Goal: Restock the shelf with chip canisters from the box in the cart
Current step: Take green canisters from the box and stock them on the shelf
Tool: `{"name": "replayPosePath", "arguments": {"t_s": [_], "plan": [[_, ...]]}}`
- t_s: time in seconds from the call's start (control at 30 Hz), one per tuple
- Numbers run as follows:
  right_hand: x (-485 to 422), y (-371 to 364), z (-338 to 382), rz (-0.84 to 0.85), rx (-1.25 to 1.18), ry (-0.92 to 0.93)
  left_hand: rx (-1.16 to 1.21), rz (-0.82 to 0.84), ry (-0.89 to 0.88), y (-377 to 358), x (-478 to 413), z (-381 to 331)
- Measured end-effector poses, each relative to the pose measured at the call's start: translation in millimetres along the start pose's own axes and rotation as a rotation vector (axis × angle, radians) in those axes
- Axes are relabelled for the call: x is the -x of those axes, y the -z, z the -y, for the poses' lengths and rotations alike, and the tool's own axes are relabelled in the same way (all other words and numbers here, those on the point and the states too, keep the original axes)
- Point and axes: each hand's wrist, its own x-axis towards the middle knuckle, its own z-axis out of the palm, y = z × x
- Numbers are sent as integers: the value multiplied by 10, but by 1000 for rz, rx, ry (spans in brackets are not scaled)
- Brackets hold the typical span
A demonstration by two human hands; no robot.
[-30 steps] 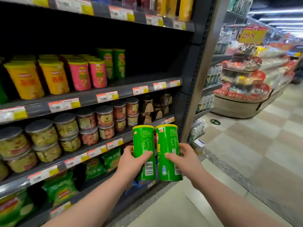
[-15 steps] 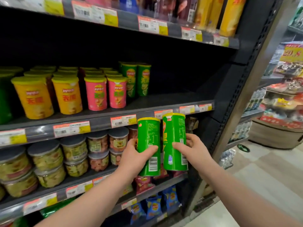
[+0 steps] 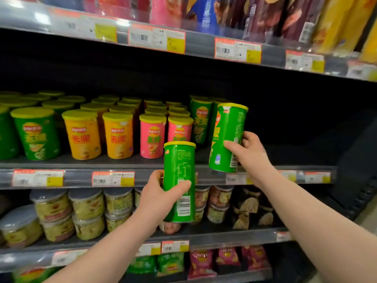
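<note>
Midway up runs the shelf [image 3: 295, 158], stocked at left. Below its edge the left hand [image 3: 161, 193] wraps the near canister [image 3: 179, 166]; the right hand [image 3: 251, 152] wraps the far canister [image 3: 226, 135], held higher. Likely light, stiff, slick: grip mid-wall.

Two held canisters [image 3: 179, 164] [image 3: 227, 127] (one per hand [image 3: 159, 195] [image 3: 250, 153])

Grips a tall green cardboard chip canister with a yellow lid [image 3: 179, 170] in the left hand [image 3: 161, 194], upright before the dark metal shelf [image 3: 77, 177]. Holds a second green yellow-lidded canister [image 3: 228, 137] in the right hand [image 3: 247, 149], higher, slightly tilted, at the shelf's front, just right of shelved green canisters [image 3: 201, 121].
</note>
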Motion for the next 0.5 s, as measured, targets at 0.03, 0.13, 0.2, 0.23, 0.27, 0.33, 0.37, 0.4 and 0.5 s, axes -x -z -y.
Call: {"name": "replayPosePath", "arguments": {"t_s": [0.03,0.13,0.2,0.23,0.27,0.33,0.37,0.4,0.5], "plan": [[-118,-12,-8,8,13,6,10,-24,5,-7,-27,-7],[-450,-70,-59,22,24,20,29,-83,14,-20,-79,-59],[-645,-136,-127,52,3,8,47,-132,13,-29,-118,-86],[-742,-168,-179,75,-19,-4,57,-156,11,-35,-131,-97],[-822,-202,-218,110,-36,-14,59,-177,10,-45,-141,-107],[-963,-253,-296,203,-51,-22,57,-220,1,-73,-150,-130],[-1033,-277,-336,248,-54,-22,55,-235,-2,-85,-155,-141],[-1091,-295,-360,290,-52,-32,56,-246,-5,-101,-156,-159],[-1190,-298,-390,424,-52,-69,65,-277,-1,-137,-160,-183]]}}
